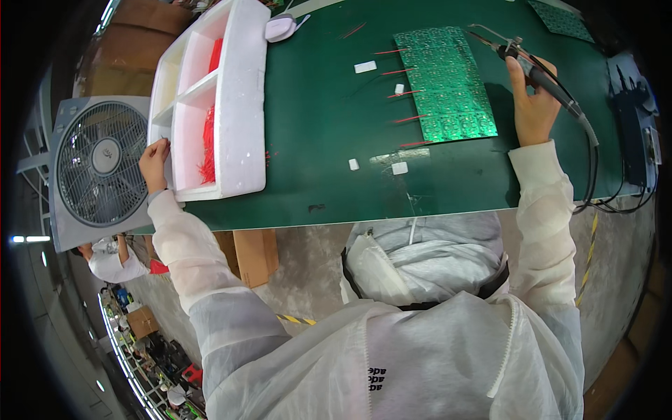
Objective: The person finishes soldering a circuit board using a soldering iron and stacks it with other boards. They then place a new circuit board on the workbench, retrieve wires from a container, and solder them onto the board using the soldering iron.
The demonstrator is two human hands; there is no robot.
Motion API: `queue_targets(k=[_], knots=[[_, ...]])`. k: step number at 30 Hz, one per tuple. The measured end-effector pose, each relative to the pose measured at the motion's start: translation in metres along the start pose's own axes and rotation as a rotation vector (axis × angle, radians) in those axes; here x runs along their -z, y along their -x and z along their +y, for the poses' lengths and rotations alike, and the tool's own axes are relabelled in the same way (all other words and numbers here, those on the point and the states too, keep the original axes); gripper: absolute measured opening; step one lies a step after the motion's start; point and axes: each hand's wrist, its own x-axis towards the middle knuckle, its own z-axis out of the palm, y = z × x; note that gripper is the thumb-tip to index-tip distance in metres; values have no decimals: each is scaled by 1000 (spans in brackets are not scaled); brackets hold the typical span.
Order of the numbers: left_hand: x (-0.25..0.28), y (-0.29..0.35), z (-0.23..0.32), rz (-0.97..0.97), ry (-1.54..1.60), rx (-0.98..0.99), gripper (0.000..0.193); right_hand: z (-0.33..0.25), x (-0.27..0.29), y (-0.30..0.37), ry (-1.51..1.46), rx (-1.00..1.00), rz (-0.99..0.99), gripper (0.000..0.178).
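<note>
My right hand [535, 101] is closed around a soldering iron [553, 82] with a thin curved metal tube at its tip end. The tip is just off the upper right edge of a green circuit board panel [448, 87] lying on the bench. Several short red wires [411, 119] stick out from the panel's left edge. At the outer left side of a white foam box [241, 119], my left hand [155, 164] has its fingers pinched together. What they hold, if anything, cannot be made out. Inside the box's compartments lie bundles of red wires [208, 147].
A box fan [105, 157] stands left of the foam box. White pieces [365, 67] and a clear tape strip [400, 156] lie on the green bench [315, 140]. The iron's cable runs near a blue soldering unit [633, 133]. Another person [115, 259] is at lower left.
</note>
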Motion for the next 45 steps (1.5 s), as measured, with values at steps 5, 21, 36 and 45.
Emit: queue_targets(k=[5, 21, 36, 45], knots=[[-1, 1, 3, 1, 44, -73, 18, -7, 0, 0, -350, -146, 92, 26], [-16, 13, 18, -80, -88, -37, 18, -11, 2, 1, -308, -300, 152, 26], [-28, 15, 22, -3, 63, -39, 20, -6, 4, 1, -330, -258, 143, 27], [-38, 82, 123, 206, -48, -514, 11, 1, -6, 5, -352, -192, 64, 28]])
